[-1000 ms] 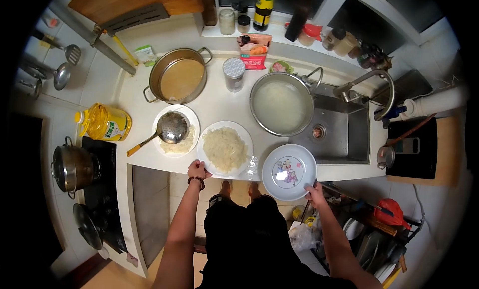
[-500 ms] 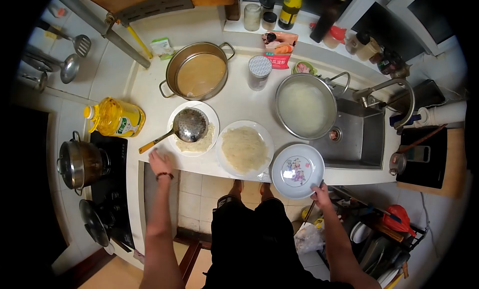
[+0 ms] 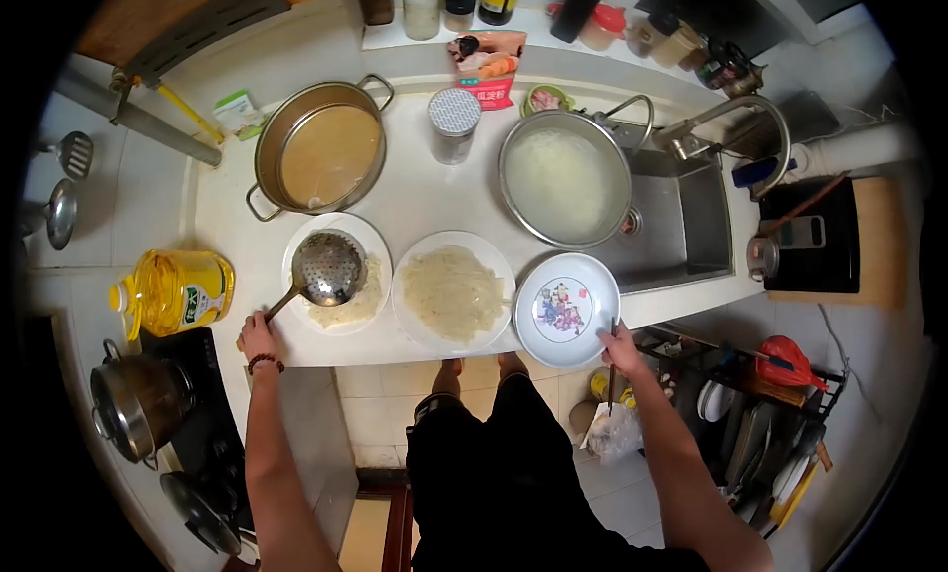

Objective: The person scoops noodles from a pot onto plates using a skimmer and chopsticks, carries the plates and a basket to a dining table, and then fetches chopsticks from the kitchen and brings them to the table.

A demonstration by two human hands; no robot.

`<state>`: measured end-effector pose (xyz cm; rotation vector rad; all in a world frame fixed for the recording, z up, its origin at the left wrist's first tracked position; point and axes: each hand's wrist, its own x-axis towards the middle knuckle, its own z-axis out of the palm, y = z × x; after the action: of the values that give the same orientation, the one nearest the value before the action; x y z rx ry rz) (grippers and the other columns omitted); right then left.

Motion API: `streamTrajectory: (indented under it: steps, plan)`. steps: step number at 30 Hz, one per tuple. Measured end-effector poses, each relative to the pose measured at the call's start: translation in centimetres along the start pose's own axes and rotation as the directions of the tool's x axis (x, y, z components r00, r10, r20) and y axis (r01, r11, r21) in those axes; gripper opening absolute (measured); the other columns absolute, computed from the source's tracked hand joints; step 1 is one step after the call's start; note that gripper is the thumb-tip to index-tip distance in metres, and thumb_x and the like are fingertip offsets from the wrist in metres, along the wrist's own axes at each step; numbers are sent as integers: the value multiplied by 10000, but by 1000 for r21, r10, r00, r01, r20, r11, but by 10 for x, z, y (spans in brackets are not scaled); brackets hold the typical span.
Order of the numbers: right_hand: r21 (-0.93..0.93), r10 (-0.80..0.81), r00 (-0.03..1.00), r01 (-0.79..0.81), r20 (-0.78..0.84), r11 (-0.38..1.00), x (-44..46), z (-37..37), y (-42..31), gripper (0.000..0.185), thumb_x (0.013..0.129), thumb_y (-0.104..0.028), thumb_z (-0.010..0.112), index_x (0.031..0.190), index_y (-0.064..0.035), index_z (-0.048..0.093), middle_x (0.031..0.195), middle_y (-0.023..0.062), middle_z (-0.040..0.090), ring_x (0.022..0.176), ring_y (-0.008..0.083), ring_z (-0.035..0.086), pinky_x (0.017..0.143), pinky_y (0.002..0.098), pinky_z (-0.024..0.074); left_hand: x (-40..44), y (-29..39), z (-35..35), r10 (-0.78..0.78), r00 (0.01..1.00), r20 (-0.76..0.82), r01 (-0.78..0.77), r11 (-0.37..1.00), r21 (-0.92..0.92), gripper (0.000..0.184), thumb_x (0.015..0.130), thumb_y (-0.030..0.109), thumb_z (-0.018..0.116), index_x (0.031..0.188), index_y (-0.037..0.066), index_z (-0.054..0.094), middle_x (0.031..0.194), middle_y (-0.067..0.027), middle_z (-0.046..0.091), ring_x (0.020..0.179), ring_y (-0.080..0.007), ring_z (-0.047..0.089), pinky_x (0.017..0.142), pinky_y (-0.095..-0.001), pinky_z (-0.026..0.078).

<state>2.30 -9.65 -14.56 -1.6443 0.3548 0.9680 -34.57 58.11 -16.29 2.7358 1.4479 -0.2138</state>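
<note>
Between eight and nine o'clock on the counter [image 3: 420,202], the left hand [image 3: 260,337] wraps its fingers around the handle of a perforated skimmer [image 3: 329,269], its forearm rising from seven o'clock (a dark beaded bracelet [image 3: 265,362] circles the wrist). Toward four o'clock, the right hand [image 3: 621,349] grips the lower-right rim of a printed plate [image 3: 541,341], with dark chopsticks [image 3: 611,382] held in the same grasp, their lower ends pointing to six; that forearm slants up from five o'clock. The skimmer's round metal head, shiny and dotted with holes, lies at nine o'clock over a white plate of pale shreds. The printed plate, shallow and white with a small colourful motif at its middle, sits at the counter's front edge, just beside the central plate of pale, flattened noodles [image 3: 452,293].
</note>
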Motion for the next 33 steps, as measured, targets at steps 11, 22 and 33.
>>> streamTrajectory:
  steps: [11, 22, 33]
  plan:
    - [-495, -303, 942, 197, -145, 846, 4, -2, 4, 361, 962, -280, 649, 1089, 54, 595, 817, 101, 657, 757, 139, 592, 691, 304, 482, -6, -6, -65, 161, 966, -202, -131, 979, 155, 146, 953, 91, 528, 1087, 98, 585, 979, -117, 591, 970, -330, 578, 926, -491, 419]
    - [-325, -315, 922, 234, -225, 916, -103, -15, -139, 457, 1062, -317, 455, 875, 48, 656, 758, 87, 682, 585, 159, 625, 611, 295, 498, -61, 57, -147, 139, 948, -285, -146, 989, 0, 89, 984, 119, 532, 1033, 53, 566, 890, -163, 575, 843, -372, 584, 715, -479, 469]
    - [-30, -827, 556, 828, -85, 560, -71, -21, -296, 367, 1059, -254, 444, 800, -12, 539, 732, 35, 553, 563, 99, 511, 511, 259, 423, -147, 340, -252, 342, 922, -181, -377, 902, -213, 94, 971, 138, 556, 973, 44, 553, 853, -190, 639, 730, -408, 648, 614, -493, 521]
